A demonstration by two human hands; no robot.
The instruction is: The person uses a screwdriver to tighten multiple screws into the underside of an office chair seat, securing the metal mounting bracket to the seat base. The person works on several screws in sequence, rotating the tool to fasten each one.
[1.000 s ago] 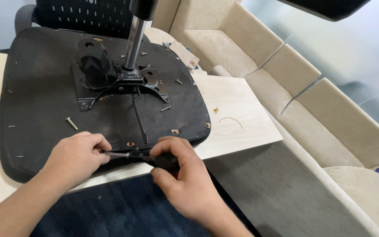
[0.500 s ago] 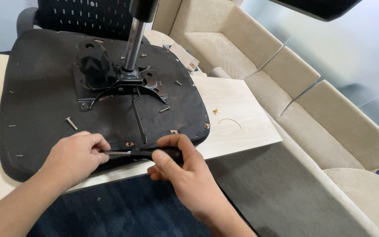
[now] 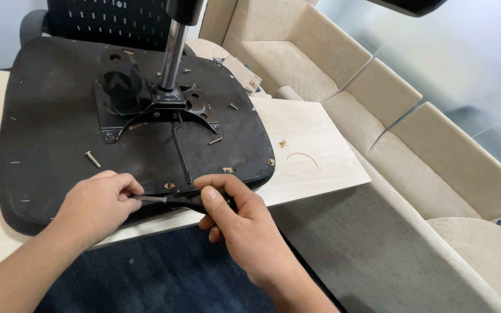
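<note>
The place looks like an office lounge or meeting corner rather than a workshop. A beige upholstered sofa (image 3: 389, 110) with square sectional cushions runs along the right side, backed by what appears to be a frosted glass partition (image 3: 436, 46). The floor is covered in dark blue carpet (image 3: 163, 272) next to a grey strip, of the low-pile kind common in offices. The work surface is a plain light wood-laminate table (image 3: 314, 150), and a black mesh-backed office chair (image 3: 105, 20) stands behind it. No workbench or tool rack shows.
</note>
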